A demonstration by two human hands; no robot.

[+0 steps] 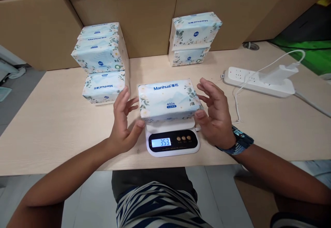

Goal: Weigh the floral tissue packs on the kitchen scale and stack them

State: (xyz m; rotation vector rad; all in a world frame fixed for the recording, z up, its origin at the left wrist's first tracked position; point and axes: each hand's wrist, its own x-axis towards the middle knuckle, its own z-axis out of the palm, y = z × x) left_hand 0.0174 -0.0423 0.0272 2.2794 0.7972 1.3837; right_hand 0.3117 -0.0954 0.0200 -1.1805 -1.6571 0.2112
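A pack of tissues (168, 99), pale blue and white with printed flowers and "Manhua" lettering, rests on a white digital scale (173, 142). The lit display of the scale reads 3.53. At the pack's left side is my left hand (125, 124), fingers apart and thumb near the lower corner. My right hand (216, 114), with a dark patterned band on the wrist, is spread beside the pack's right end. Neither hand is closed around the pack; whether any fingertips touch it is hard to tell.
Matching tissue packs are stacked at the back left (99, 59) and the back right (195, 35). A white power strip (258, 81) with a plugged-in charger (281, 73) and cables lies at the right. Cardboard boxes (124, 18) line the table's (51, 128) back edge.
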